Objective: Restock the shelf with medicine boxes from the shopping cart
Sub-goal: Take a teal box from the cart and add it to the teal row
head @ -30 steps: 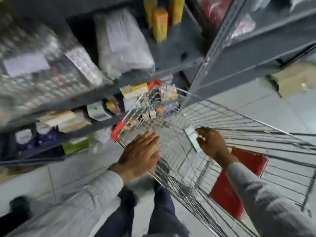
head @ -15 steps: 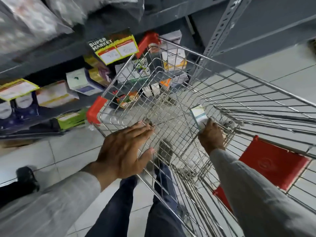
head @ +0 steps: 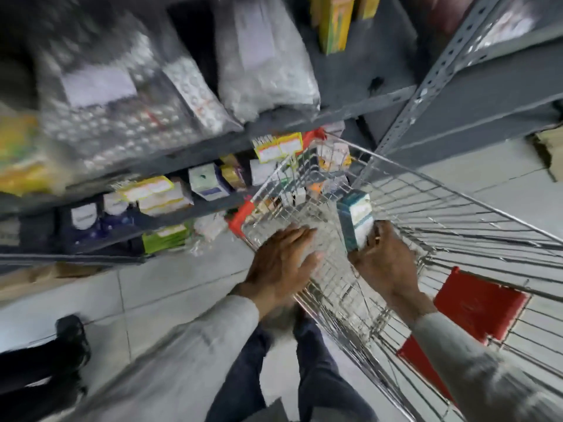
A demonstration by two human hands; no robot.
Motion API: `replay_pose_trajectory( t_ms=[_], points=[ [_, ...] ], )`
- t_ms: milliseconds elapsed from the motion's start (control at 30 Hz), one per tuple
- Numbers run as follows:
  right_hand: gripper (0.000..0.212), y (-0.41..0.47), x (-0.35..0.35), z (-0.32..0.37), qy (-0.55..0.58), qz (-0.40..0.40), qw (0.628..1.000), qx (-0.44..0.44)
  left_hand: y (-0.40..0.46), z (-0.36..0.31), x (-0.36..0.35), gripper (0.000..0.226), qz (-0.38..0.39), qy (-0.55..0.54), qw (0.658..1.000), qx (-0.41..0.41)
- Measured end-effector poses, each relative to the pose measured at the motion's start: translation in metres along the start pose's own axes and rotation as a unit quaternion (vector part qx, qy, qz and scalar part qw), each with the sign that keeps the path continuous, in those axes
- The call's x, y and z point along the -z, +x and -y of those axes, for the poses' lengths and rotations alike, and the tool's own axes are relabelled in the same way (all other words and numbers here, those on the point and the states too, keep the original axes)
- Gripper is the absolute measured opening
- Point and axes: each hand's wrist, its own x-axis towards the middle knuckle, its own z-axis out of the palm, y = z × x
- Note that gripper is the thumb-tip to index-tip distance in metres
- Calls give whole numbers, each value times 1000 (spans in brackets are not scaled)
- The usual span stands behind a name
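My right hand [head: 385, 263] grips a teal and white medicine box [head: 355, 220] and holds it upright above the wire shopping cart [head: 441, 214]. My left hand [head: 281, 263] lies flat with fingers spread on the cart's near left rim and holds nothing. Several small medicine boxes [head: 330, 166] lie at the cart's far end. The grey metal shelf [head: 335, 114] stands to the left and ahead, its lower levels stocked with boxes [head: 207, 181].
Clear bags of blister packs [head: 262, 65] fill the upper shelf, with yellow boxes [head: 335, 22] behind. A perforated upright post [head: 426, 86] stands by the cart's far corner. Red plastic flap [head: 475, 312] in the cart. A dark shoe [head: 71, 336] on the floor tiles at left.
My right hand has lifted the box up out of the cart basket. The view has swung upward toward the shelves. My left hand stays on the cart rim.
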Motion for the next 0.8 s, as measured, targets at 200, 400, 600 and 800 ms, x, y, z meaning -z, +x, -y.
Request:
replay_pose_trajectory(
  t_ms=[200, 400, 600, 800],
  points=[
    [59, -18, 120, 116, 131, -197, 965, 116, -24, -32, 136, 49, -272, -30, 958, -81],
    [63, -8, 235, 249, 258, -307, 881, 250, -59, -46, 298, 49, -485, 8, 865, -124],
    [58, 17, 297, 363, 280, -333, 847, 306, -87, -21, 408, 50, -580, 50, 812, -35],
    [55, 56, 306, 423, 234, -330, 872, 276, -99, 17, 436, 53, -516, 80, 849, 78]
  ],
)
